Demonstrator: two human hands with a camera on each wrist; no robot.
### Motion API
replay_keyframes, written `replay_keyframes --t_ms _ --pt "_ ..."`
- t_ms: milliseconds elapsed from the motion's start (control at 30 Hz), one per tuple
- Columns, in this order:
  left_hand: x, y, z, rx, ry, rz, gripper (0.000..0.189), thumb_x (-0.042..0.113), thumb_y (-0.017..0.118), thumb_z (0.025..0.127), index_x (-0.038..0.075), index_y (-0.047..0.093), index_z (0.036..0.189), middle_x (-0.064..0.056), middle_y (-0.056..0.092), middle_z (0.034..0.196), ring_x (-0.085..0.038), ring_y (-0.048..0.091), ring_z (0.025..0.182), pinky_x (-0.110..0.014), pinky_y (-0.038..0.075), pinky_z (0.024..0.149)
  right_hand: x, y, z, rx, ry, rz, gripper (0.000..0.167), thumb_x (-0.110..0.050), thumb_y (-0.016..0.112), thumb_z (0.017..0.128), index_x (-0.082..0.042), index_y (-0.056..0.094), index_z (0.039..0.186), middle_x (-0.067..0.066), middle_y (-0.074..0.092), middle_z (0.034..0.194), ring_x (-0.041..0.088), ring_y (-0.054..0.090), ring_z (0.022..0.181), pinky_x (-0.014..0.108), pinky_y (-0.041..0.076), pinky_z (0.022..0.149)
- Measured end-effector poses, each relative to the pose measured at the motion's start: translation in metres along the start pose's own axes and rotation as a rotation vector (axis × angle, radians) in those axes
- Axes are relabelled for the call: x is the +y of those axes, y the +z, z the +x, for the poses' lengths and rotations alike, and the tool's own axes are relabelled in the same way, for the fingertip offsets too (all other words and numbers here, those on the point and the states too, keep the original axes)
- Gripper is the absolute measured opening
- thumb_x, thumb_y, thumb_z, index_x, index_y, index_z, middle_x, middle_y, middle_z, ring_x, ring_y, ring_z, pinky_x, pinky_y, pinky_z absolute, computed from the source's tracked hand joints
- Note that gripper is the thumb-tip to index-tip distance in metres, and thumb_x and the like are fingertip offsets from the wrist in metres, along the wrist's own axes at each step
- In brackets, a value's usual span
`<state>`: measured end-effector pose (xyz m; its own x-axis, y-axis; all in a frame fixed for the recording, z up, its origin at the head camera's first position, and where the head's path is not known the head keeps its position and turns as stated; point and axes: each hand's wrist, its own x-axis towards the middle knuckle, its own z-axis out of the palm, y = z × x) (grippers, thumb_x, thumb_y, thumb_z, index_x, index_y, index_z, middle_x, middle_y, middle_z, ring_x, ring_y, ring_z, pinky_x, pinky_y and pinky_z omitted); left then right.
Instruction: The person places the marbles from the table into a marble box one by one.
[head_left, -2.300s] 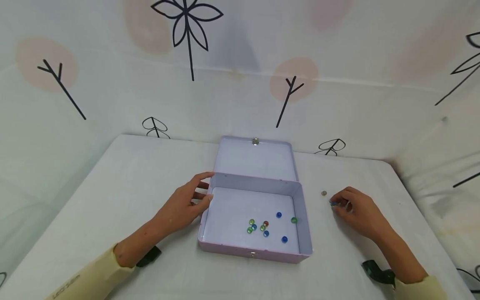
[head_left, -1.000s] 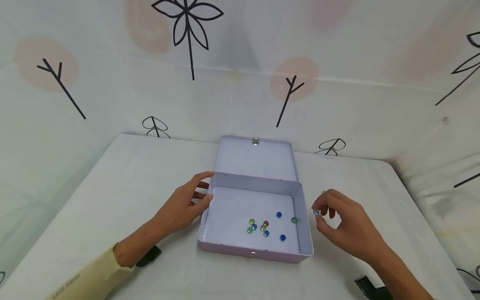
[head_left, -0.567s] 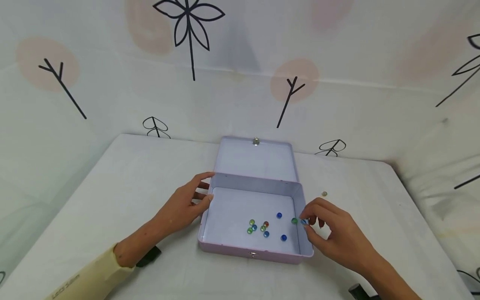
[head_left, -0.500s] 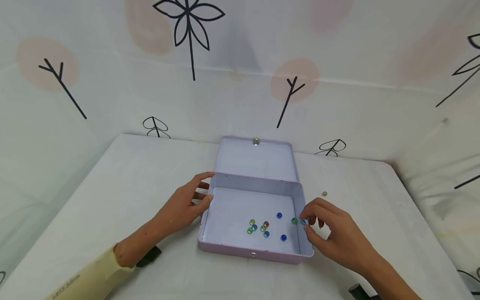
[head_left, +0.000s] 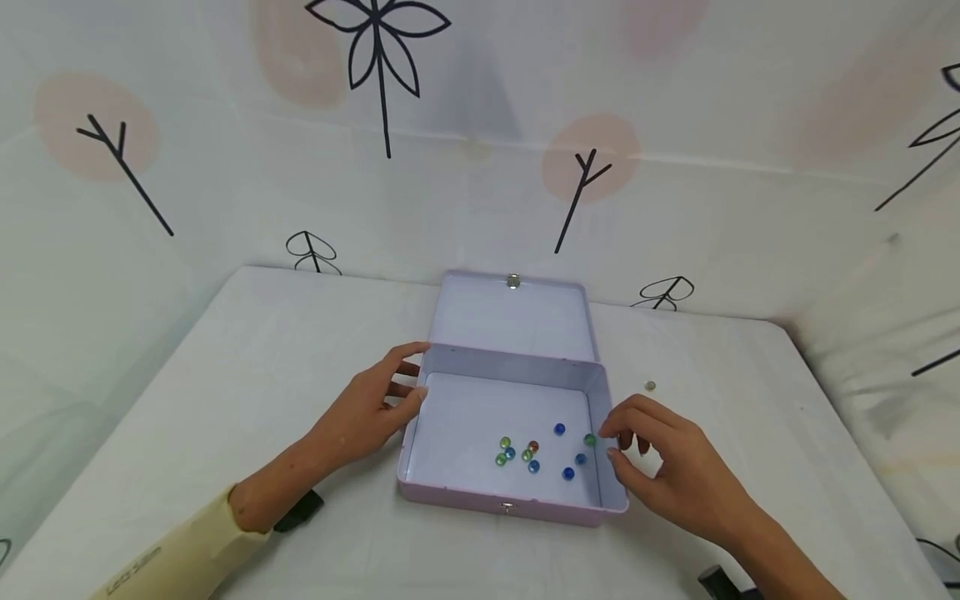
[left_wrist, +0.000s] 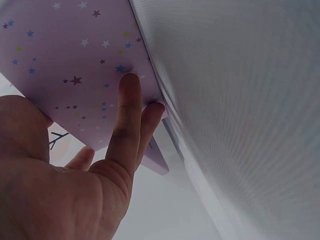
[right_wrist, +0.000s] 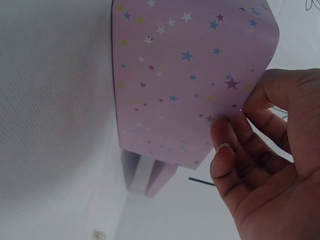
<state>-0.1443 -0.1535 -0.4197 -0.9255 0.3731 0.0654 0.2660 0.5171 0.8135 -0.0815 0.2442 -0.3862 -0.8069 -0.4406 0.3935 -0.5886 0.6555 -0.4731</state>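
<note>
An open lilac tin box (head_left: 457, 492) with stars on its outside holds several glass marbles in green, blue and red. My left hand (head_left: 371, 408) rests on the box's left side, its fingers fairly straight against the wall (left_wrist: 55, 55) in the left wrist view. Over the right rim, my right hand (head_left: 675, 467) has thumb and index finger apart with nothing between them. Just inside that rim lie a green marble (head_left: 589, 439) and a blue marble (head_left: 581, 459). One clear marble (head_left: 650, 385) sits on the table beyond the right hand.
The box's lid (head_left: 513, 321) lies back behind it, with a metal clasp (head_left: 513, 282) at its far edge. A white cloth covers the table (head_left: 300, 325). Behind stands a patterned curtain (head_left: 465, 192).
My right hand picked up a blue marble from the table, carried it left to the box's right rim and let it go inside. The left hand stayed in place.
</note>
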Motion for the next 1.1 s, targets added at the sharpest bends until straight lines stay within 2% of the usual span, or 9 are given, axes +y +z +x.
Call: replay_keyframes --t_ms 200,333,533,733,900,1100 --pt "0.000 0.000 0.001 0.001 0.008 0.002 0.062 0.028 0.062 0.108 0.038 0.034 0.163 -0.007 0.063 0.141 -0.019 0.073 0.113 -0.035 0.062 0.090 0.003 -0.003 0.001 0.007 0.004 -0.013 0.054 0.010 0.085 0.077 -0.031 0.067 0.107 -0.015 0.063 0.105 0.005 0.058 0.085 0.016 0.052 0.066" --pt "0.000 0.000 0.001 0.002 0.008 -0.004 0.062 0.028 0.062 0.108 0.037 0.034 0.163 -0.008 0.063 0.142 -0.019 0.073 0.114 -0.036 0.062 0.091 0.009 -0.005 0.003 0.025 0.014 -0.028 0.048 0.011 0.083 0.078 -0.025 0.069 0.106 -0.013 0.064 0.103 0.004 0.058 0.083 0.016 0.051 0.066" --pt "0.001 0.000 0.000 0.003 0.004 -0.007 0.062 0.027 0.062 0.108 0.035 0.035 0.163 -0.006 0.063 0.140 -0.018 0.073 0.114 -0.034 0.062 0.090 0.027 -0.009 0.006 0.080 0.025 -0.056 0.045 0.014 0.080 0.080 -0.022 0.069 0.105 -0.014 0.064 0.100 0.001 0.055 0.081 0.015 0.050 0.066" --pt "0.001 -0.001 -0.001 0.004 0.003 -0.008 0.063 0.027 0.063 0.108 0.036 0.034 0.163 -0.007 0.062 0.141 -0.020 0.072 0.114 -0.035 0.063 0.091 0.049 -0.013 0.008 0.131 0.063 -0.102 0.039 0.011 0.079 0.083 -0.019 0.070 0.106 -0.003 0.066 0.096 0.004 0.055 0.079 0.014 0.049 0.066" --pt "0.001 -0.001 -0.001 0.005 0.002 -0.002 0.063 0.028 0.063 0.108 0.038 0.034 0.163 -0.006 0.062 0.141 -0.020 0.072 0.114 -0.036 0.063 0.091 0.063 -0.014 0.007 0.147 0.104 -0.150 0.034 0.009 0.081 0.083 -0.014 0.072 0.106 -0.005 0.066 0.100 0.004 0.056 0.080 0.012 0.049 0.066" --pt "0.001 0.000 0.000 0.006 0.005 0.001 0.062 0.027 0.062 0.108 0.038 0.035 0.162 -0.005 0.063 0.140 -0.019 0.073 0.114 -0.036 0.063 0.091 0.074 -0.015 0.006 0.155 0.120 -0.180 0.031 0.007 0.081 0.085 -0.011 0.072 0.109 0.001 0.068 0.104 0.006 0.057 0.081 0.013 0.048 0.065"
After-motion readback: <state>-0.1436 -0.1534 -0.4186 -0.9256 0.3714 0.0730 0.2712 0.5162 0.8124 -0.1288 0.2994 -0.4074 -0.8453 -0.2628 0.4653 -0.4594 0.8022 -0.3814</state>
